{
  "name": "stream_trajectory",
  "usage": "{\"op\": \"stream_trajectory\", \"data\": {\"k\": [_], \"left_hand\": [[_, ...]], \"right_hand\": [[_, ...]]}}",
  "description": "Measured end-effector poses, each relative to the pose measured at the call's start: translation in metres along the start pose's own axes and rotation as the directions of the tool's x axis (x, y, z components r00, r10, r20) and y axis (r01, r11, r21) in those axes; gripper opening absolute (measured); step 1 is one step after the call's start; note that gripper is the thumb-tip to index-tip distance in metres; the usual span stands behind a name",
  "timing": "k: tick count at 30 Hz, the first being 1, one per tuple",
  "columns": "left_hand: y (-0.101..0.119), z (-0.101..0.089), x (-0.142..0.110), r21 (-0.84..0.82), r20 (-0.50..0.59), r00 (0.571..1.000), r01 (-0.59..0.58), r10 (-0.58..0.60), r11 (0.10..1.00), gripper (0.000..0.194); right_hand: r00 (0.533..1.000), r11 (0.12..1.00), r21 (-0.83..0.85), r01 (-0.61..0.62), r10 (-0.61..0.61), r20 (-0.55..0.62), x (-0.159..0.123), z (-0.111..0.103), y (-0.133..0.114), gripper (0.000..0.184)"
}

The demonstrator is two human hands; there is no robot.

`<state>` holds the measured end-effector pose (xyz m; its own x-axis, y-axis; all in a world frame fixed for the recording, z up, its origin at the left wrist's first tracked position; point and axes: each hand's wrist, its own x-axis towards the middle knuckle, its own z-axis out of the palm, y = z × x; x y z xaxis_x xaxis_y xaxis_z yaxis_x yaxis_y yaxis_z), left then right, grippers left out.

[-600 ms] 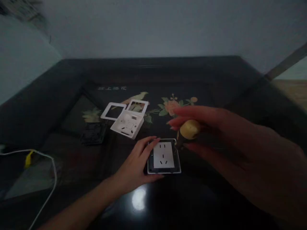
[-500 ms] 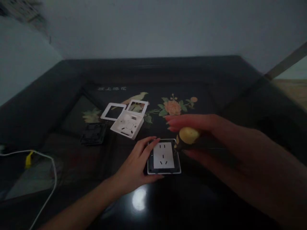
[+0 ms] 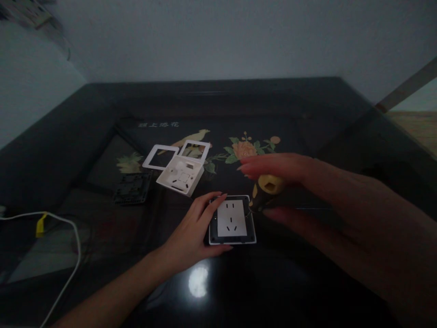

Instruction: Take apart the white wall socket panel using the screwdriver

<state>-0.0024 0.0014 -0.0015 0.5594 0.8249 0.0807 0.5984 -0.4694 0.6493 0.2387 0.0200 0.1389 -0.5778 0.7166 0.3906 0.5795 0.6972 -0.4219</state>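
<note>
A wall socket [image 3: 232, 218] with a white slotted face and a dark surround lies face up on the dark table. My left hand [image 3: 196, 228] grips it from the left, fingers over the far edge and thumb along the near edge. In my right hand [image 3: 307, 191] is a screwdriver [image 3: 264, 193] with a yellow and black handle, held between fingers and thumb. Its thin shaft points down to the right side of the socket; whether the tip sits in a screw I cannot tell.
Beyond my left hand stands a white mounting box [image 3: 180, 175], with two white cover frames [image 3: 153, 161] touching it. A dark socket module [image 3: 132, 188] lies to their left. At the far left a white cable [image 3: 78, 246] with a yellow tag [image 3: 41, 225] runs over the table [image 3: 290, 273].
The screwdriver's handle has turned and tilted a little, and the fingers of my right hand have shifted slightly upward. My left hand stays on the socket.
</note>
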Motion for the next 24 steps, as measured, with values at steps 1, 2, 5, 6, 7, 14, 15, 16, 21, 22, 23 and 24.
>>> {"op": "stream_trajectory", "data": {"k": [1, 2, 5, 6, 7, 14, 15, 16, 21, 22, 23, 24], "left_hand": [[0.0, 0.0, 0.0, 0.0, -0.002, 1.0, 0.0, 0.0, 1.0, 0.1], [0.0, 0.0, 0.001, -0.001, -0.003, 1.0, -0.001, 0.001, 1.0, 0.101], [0.0, 0.0, 0.002, 0.003, -0.009, 1.0, -0.001, 0.001, 1.0, 0.1], [0.0, 0.0, 0.002, 0.005, -0.009, 1.0, -0.001, 0.001, 1.0, 0.1], [0.0, 0.0, 0.002, 0.006, -0.007, 1.0, -0.001, 0.002, 1.0, 0.099], [0.002, 0.0, 0.003, 0.022, 0.0, 1.0, -0.007, 0.007, 1.0, 0.099], [0.002, 0.0, 0.003, 0.024, -0.002, 1.0, -0.008, 0.008, 1.0, 0.1], [0.002, 0.0, 0.003, 0.024, -0.004, 1.0, -0.011, 0.011, 1.0, 0.1], [0.002, -0.001, 0.002, 0.017, -0.008, 1.0, -0.02, 0.02, 1.0, 0.099], [0.002, -0.001, 0.002, 0.011, -0.004, 1.0, -0.017, 0.017, 1.0, 0.099], [0.002, -0.001, 0.002, 0.005, -0.002, 1.0, -0.015, 0.015, 1.0, 0.099], [0.002, -0.001, 0.003, -0.003, -0.001, 1.0, -0.012, 0.012, 1.0, 0.099]], "right_hand": [[1.0, 1.0, -0.019, 0.003, -0.004, -0.025, 0.0, 0.002, 0.0, 0.034], [0.998, 0.999, -0.044, 0.005, -0.008, -0.067, 0.001, 0.004, -0.001, 0.031], [0.982, 0.993, -0.113, -0.018, -0.004, -0.187, 0.004, 0.011, -0.004, 0.021], [0.981, 0.993, -0.114, -0.024, 0.001, -0.195, 0.005, 0.012, -0.004, 0.021], [0.983, 0.994, -0.1, -0.031, 0.013, -0.181, 0.005, 0.011, -0.005, 0.025], [1.0, 1.0, 0.014, 0.027, -0.027, -0.016, 0.002, 0.002, -0.001, 0.033], [0.998, 0.999, -0.017, 0.028, -0.029, -0.056, 0.002, 0.004, 0.0, 0.029], [0.994, 0.998, -0.054, 0.029, -0.035, -0.102, 0.003, 0.007, 0.0, 0.026], [0.985, 0.997, -0.076, 0.019, -0.031, -0.168, 0.007, 0.014, 0.0, 0.032], [0.988, 1.0, -0.013, -0.003, 0.001, -0.152, 0.007, 0.012, 0.0, 0.037], [0.991, 0.997, 0.066, -0.038, 0.047, -0.128, 0.006, 0.01, 0.0, 0.04], [0.992, 0.985, 0.15, -0.079, 0.093, -0.09, 0.005, 0.007, 0.0, 0.041]]}}
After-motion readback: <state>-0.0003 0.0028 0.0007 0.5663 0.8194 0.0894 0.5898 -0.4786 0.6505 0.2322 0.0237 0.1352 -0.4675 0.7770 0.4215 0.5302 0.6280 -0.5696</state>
